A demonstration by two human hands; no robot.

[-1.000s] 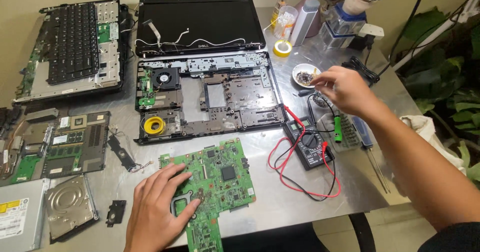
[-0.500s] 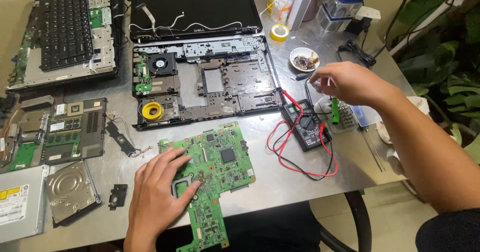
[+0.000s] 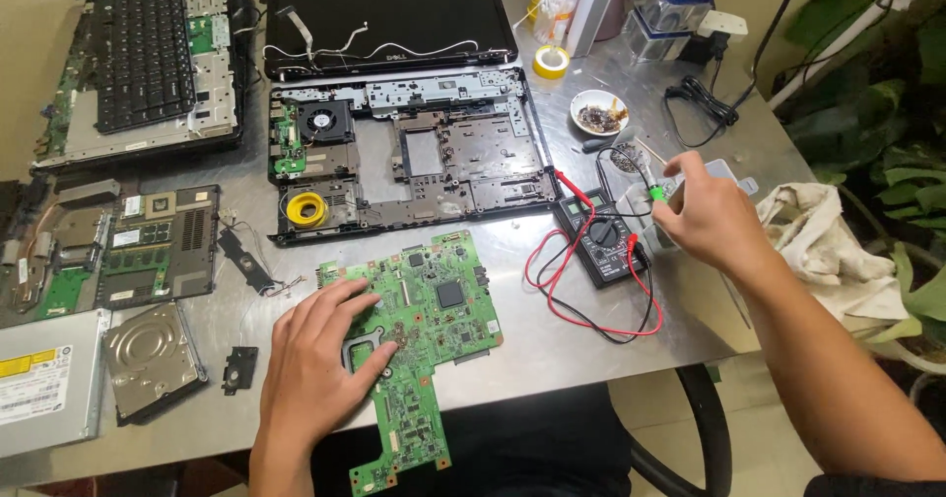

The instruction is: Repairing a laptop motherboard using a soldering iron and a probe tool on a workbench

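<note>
A green laptop motherboard [image 3: 434, 310] lies at the table's front edge. My left hand [image 3: 315, 359] rests flat on its left part, fingers spread. My right hand [image 3: 705, 216] hovers at the right, just beside a black multimeter [image 3: 601, 236] with red and black leads [image 3: 581, 305]. Its fingers pinch a small green-tipped tool [image 3: 655, 194]; the rest of that tool is hidden in the hand.
An open laptop base [image 3: 414, 157] with screen [image 3: 384, 9] sits behind the motherboard. A keyboard assembly [image 3: 143, 59] is at far left, another board [image 3: 118, 251], a hard drive [image 3: 153, 359] and optical drive [image 3: 44, 384] near left. A small dish [image 3: 598, 113], yellow tape roll [image 3: 550, 61], cloth [image 3: 828, 241] at right.
My right hand has drawn back from the small dish toward me and now sits beside the multimeter, holding the green-tipped tool. My left hand stays on the motherboard.
</note>
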